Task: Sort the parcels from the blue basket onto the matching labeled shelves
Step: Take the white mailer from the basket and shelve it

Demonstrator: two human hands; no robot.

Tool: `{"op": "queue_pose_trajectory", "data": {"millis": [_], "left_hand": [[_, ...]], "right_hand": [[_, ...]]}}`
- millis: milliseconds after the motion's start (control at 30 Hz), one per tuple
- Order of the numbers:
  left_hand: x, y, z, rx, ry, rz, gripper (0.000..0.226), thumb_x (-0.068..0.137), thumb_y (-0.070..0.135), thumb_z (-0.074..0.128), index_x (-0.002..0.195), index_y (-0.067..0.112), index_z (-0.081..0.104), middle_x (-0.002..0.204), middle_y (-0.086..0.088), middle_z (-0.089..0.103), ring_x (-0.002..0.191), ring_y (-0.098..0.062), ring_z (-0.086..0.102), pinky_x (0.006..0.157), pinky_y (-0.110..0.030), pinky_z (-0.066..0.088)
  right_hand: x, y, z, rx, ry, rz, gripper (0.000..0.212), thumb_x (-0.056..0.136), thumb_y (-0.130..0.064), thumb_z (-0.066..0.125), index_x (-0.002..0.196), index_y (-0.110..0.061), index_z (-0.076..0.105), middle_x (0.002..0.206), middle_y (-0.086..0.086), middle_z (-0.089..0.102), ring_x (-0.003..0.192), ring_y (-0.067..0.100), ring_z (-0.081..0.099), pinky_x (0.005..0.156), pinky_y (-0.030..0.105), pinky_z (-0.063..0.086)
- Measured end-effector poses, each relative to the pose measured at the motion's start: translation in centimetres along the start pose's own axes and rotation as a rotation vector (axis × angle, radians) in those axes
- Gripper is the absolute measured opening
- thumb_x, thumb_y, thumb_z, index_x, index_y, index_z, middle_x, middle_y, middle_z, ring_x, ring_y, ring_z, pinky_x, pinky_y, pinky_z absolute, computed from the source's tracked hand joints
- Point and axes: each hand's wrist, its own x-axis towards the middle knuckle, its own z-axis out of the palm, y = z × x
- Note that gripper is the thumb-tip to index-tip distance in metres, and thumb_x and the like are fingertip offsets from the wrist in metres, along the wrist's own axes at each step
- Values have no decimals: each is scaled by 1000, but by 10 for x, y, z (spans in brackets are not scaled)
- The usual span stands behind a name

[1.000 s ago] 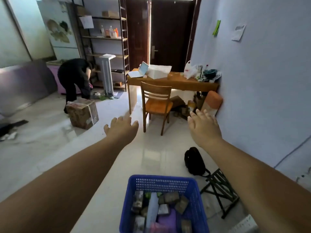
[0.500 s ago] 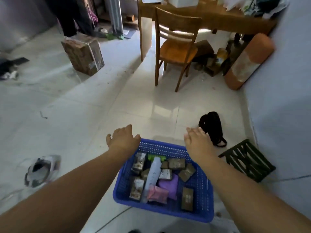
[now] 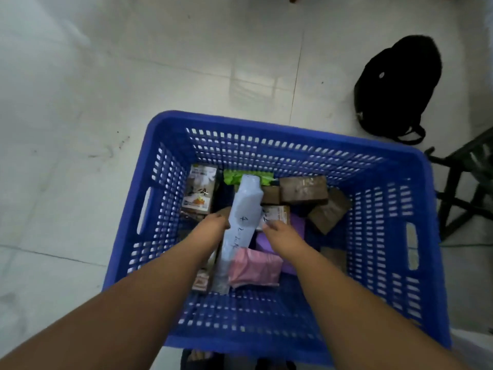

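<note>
Both hands are down inside the blue basket [image 3: 170, 129], one on each side of a long white mailer [image 3: 241, 217] that lies lengthwise across the other parcels. The left hand [image 3: 212, 225] is at the mailer's left edge, its fingers bent toward it; the right hand [image 3: 278, 231] is at the right edge, fingers curled downward. Whether either has closed on the mailer I cannot tell, since the fingertips are hidden against it. Flanking it this way suits a long, floppy packet: held from both sides it should lift level instead of sagging. Handwritten marks on its top face likely give the shelf code, though they are too blurred to read with confidence.

Just right of the mailer's near end lies a pink soft packet [image 3: 254, 268], with a purple packet [image 3: 296, 233] beyond it under the right wrist. Brown taped boxes [image 3: 302, 189] sit toward the far right, a printed carton [image 3: 200, 192] at the far left, and a green packet [image 3: 232, 176] at the far wall.

The basket walls rise well above the parcels, so the only clear way out is straight up. It stands on pale floor tile [image 3: 80, 89]. A black backpack [image 3: 397, 84] and a dark folding stool [image 3: 466, 182] crowd the right side; the left is bare tile. No shelves are in view.
</note>
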Motion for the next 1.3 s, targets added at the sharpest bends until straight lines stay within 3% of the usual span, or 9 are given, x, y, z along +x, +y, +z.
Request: {"op": "queue_pose_trajectory", "data": {"millis": [200, 333, 500, 667, 767, 967, 1100, 1233, 1300], "left_hand": [[106, -41, 46, -234, -61, -37, 92, 54, 17, 61, 143, 11, 39, 134, -15, 52, 114, -36, 57, 97, -47, 49], [115, -44, 57, -317, -56, -62, 48, 83, 8, 57, 130, -4, 54, 128, -25, 59, 112, -37, 60, 101, -52, 48], [63, -37, 60, -543, -76, -159, 29, 99, 25, 46, 101, 3, 64, 82, -10, 66, 72, -21, 61, 60, -25, 51], [-7, -22, 31, -639, -81, -166, 49, 89, 51, 51, 122, 18, 65, 138, -14, 53, 120, -34, 53, 108, -46, 41], [-73, 0, 1, -782, -133, -144, 45, 91, 39, 60, 129, 16, 59, 133, -15, 58, 111, -31, 62, 92, -44, 54], [-221, 118, -76, -799, -227, 185, 49, 93, -2, 55, 136, 19, 44, 111, -17, 63, 85, -31, 65, 53, -36, 56], [-340, 209, -136, -810, -170, 463, 72, 89, -12, 57, 147, 22, 31, 111, -21, 64, 95, -40, 66, 73, -49, 57], [-458, 271, -187, -790, -140, 703, 36, 89, -12, 55, 124, -6, 52, 116, -28, 66, 79, -32, 73, 61, -40, 61], [-520, 289, -203, -805, -121, 825, 27, 91, -9, 54, 117, -7, 56, 114, -26, 67, 72, -26, 74, 58, -35, 60]], "right_hand": [[111, 44, 62, 539, 17, 179, 35, 93, -16, 53, 126, -4, 56, 109, 10, 64, 92, 26, 64, 81, 36, 56], [126, 45, 85, 736, -22, 226, 19, 95, -8, 53, 112, -6, 61, 93, 21, 66, 68, 23, 59, 63, 31, 50], [85, 34, 84, 835, -102, 173, 27, 95, -5, 57, 122, -8, 56, 114, 18, 67, 87, 28, 66, 71, 39, 55], [-7, 11, 31, 864, -105, 116, 28, 90, 10, 57, 117, 2, 57, 98, 15, 66, 88, 25, 64, 75, 33, 54], [-81, -32, -23, 741, -197, 81, 16, 95, 4, 50, 106, -4, 57, 86, 6, 61, 72, 15, 61, 61, 23, 56], [-241, -156, -150, 533, -340, -245, 25, 87, 5, 60, 81, -16, 71, 101, -10, 63, 88, -7, 63, 80, 9, 47], [-344, -210, -210, 644, -174, -557, 52, 79, 27, 37, 69, -6, 76, 107, -1, 74, 107, 24, 67, 80, 24, 55], [-447, -255, -264, 771, -173, -719, 29, 85, -3, 58, 112, -7, 65, 122, 7, 68, 105, 26, 68, 78, 32, 58], [-493, -263, -282, 500, -49, -789, 57, 82, -20, 76, 132, -27, 51, 128, -4, 64, 110, 17, 66, 84, 33, 57]]}}
